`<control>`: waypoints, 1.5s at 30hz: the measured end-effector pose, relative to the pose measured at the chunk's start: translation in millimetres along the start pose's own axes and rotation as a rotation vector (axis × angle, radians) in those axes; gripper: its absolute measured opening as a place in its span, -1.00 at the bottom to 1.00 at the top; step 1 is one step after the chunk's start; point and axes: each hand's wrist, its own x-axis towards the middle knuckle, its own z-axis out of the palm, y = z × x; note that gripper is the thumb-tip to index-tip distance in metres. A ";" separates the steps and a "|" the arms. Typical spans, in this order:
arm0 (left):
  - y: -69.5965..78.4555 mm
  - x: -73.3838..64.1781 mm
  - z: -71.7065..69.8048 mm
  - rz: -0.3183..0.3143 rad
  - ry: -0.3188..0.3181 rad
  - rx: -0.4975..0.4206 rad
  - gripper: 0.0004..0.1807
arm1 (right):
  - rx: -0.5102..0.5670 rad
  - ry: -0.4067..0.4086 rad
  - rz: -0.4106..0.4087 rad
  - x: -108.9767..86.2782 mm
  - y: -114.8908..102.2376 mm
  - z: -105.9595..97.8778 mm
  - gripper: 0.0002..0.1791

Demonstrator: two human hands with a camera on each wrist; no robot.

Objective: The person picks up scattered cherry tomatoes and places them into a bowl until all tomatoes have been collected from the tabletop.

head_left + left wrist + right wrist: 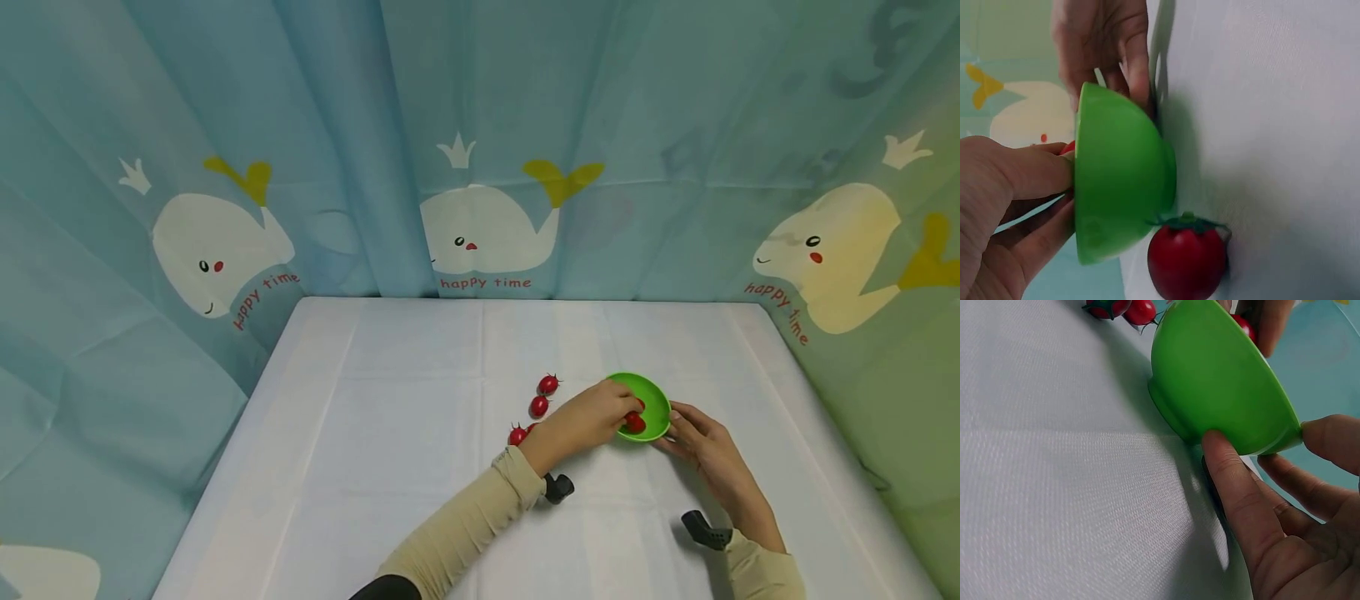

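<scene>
A green bowl (657,400) sits on the right part of the white table, with red cherry tomatoes (635,423) inside. My left hand (592,417) reaches over its near-left rim, fingertips pinching a tomato (1068,148) partly hidden by the fingers and rim. From the right, my right hand (705,450) grips the bowl, the thumb on the rim and the fingers (1232,469) against the outer wall and underside. Left of the bowl, several more tomatoes (539,406) with green stalks lie on the cloth, some partly covered by the left forearm.
The white-clothed table (405,417) ends at a blue curtain (337,125) printed with whales, which also runs along both sides. Black wrist mounts (558,488) stick out from both sleeves close over the cloth. One tomato (1186,259) lies close beside the bowl's foot.
</scene>
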 end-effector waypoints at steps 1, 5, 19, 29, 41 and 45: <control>0.8 0.9 0.8 -0.004 -0.006 -0.002 -0.74 | 0.003 -0.003 -0.002 0.0 -0.3 0.1 -0.24; 3.4 4.1 3.3 -0.028 -0.021 -0.024 -0.78 | 0.016 -0.011 -0.006 0.3 -0.2 0.1 -0.27; 8.6 18.5 10.2 -0.071 -0.113 -0.096 -0.83 | 0.012 -0.006 0.013 -0.3 0.9 0.6 -0.29; 5.9 19.4 8.3 -0.054 -0.124 -0.036 -0.86 | 0.035 -0.018 -0.023 1.1 4.3 -0.9 -0.36; 7.2 14.3 1.0 -0.104 -0.147 -0.057 -0.80 | 0.023 -0.014 -0.008 2.7 2.6 -3.4 -0.31; 5.7 12.2 2.3 -0.097 -0.136 -0.071 -0.77 | 0.010 -0.012 -0.013 2.5 3.2 -4.0 -0.30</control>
